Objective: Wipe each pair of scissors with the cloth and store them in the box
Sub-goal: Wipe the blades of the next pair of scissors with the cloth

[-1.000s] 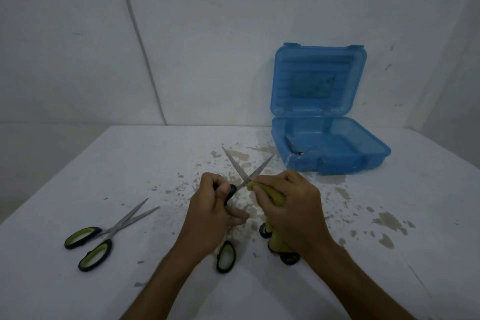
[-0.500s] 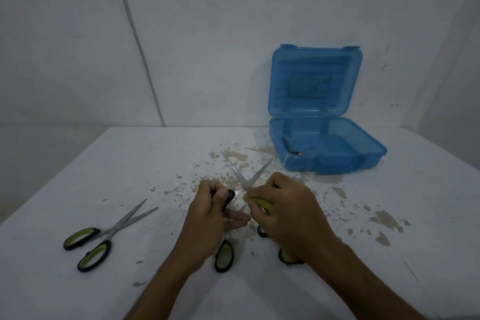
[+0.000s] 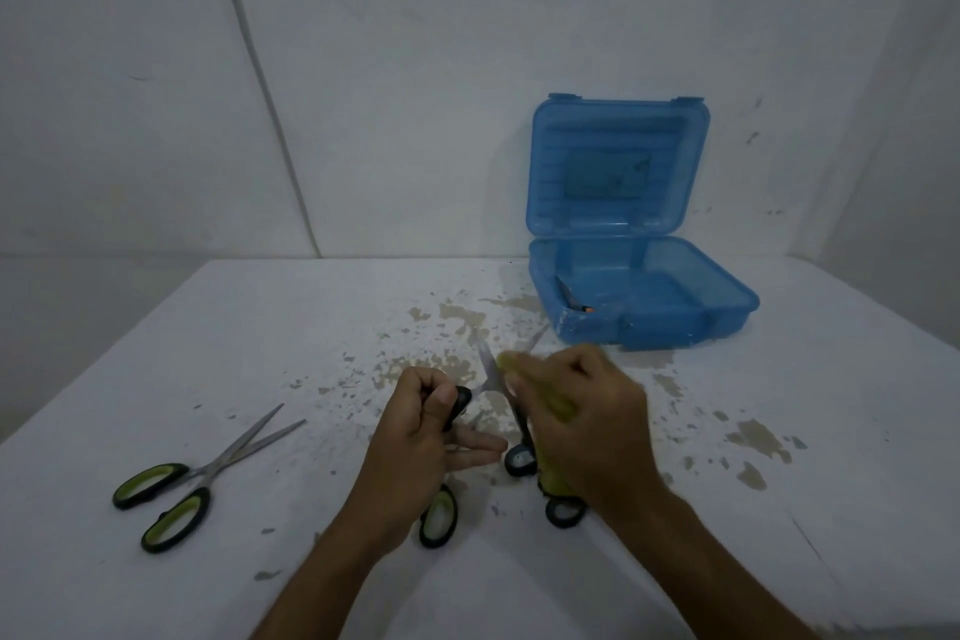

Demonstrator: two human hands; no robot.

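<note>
My left hand (image 3: 423, 437) grips the black handle of an opened pair of scissors (image 3: 488, 369), whose blades cross just above my fingers. My right hand (image 3: 582, 421) holds a yellow-green cloth (image 3: 511, 361) pressed against one blade; it is motion-blurred. Under my hands another pair of scissors (image 3: 519, 457) with small black handles lies on the table, partly hidden. A third pair (image 3: 202, 473) with black and green handles lies at the left, slightly open. The blue box (image 3: 727, 307) stands open at the back right with a small item inside.
The white table (image 3: 260, 327) has brown stains and flecks around its middle and right. A white wall rises right behind the box's upright lid (image 3: 613, 166). The table's left edge runs diagonally past the lying scissors.
My right hand has slid the cloth up along the blade toward the tips. My left hand stays on the handle, and the scissors at the left have not moved.
</note>
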